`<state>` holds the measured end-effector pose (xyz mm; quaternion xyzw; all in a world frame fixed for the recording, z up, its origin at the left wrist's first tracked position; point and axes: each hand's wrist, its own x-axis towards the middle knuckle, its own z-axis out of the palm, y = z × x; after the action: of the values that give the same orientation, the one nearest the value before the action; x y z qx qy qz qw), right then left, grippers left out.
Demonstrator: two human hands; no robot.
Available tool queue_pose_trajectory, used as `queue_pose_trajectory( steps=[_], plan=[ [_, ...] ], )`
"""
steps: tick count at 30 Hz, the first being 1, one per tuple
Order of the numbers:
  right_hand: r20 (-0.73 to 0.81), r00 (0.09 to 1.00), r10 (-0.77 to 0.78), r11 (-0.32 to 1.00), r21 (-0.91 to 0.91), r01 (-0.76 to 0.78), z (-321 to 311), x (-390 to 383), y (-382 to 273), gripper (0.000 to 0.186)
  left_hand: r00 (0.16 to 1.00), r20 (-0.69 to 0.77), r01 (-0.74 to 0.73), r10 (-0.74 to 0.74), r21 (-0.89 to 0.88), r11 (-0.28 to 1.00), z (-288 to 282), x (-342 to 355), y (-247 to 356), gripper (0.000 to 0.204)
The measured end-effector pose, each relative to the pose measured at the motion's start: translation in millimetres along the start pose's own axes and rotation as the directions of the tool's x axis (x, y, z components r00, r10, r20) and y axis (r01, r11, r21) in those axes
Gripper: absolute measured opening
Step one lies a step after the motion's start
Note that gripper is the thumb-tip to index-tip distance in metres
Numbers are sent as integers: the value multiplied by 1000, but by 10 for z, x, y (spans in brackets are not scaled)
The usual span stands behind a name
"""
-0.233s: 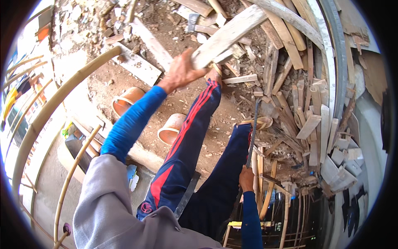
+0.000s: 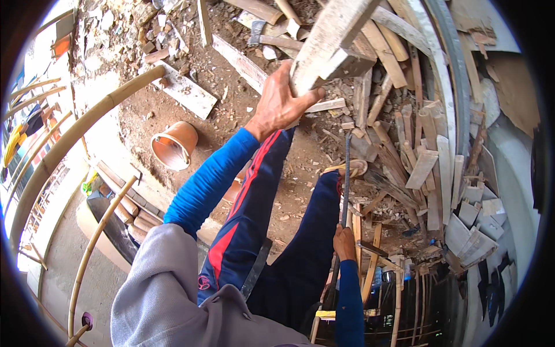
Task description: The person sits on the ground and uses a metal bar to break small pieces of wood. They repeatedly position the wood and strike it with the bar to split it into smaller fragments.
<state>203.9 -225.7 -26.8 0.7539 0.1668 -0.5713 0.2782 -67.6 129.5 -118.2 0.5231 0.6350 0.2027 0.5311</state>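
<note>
My left hand (image 2: 277, 104) grips a weathered, pale wooden board (image 2: 321, 43) at its lower end, with fingers and thumb around it; the board reaches up toward the top edge above my left leg (image 2: 245, 220). A shorter squared block (image 2: 347, 65) lies against its side. My right hand (image 2: 344, 243) is closed round a long, dark metal bar (image 2: 348, 173) standing beside my right leg (image 2: 306, 220), its upper end among scrap wood. A short dark piece (image 2: 373, 250) crosses just right of that hand; I cannot make out whether it is held too.
Split planks (image 2: 428, 162) pile along the right beside a curved pale edge. An orange bucket (image 2: 179, 141) lies on the dirt at left, a second partly behind my leg. An axe (image 2: 280, 40) lies near the top. Bamboo poles (image 2: 104, 110) arch along the left; broken pale pieces (image 2: 474, 237) are heaped lower right.
My left hand has shifted rightward with the board, which now stands more steeply across the view. My right hand is slightly higher, still on the bar.
</note>
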Motion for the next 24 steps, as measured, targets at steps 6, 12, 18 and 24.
queue_pose_trajectory(
  steps=[6, 12, 18, 24],
  plan=[
    [-31, 985, -171, 978, -124, 166, -370, 543, 663, 53, 936, -343, -153, -75, -591, 792, -122, -621, 275, 45],
    [-118, 951, -285, 951, -162, 265, -685, 959, 1273, 42, 822, -425, -79, -379, -744, 663, -406, -1259, 85, 47],
    [-149, 856, -495, 854, -265, 447, -825, 846, 1576, 38, 770, -401, -122, -496, -856, 502, 64, -2022, -551, 37],
    [-78, 903, -422, 896, -185, 403, -558, 380, 1743, 31, 756, -281, -68, -592, -932, 355, 556, -2830, -1228, 17]
  ],
)
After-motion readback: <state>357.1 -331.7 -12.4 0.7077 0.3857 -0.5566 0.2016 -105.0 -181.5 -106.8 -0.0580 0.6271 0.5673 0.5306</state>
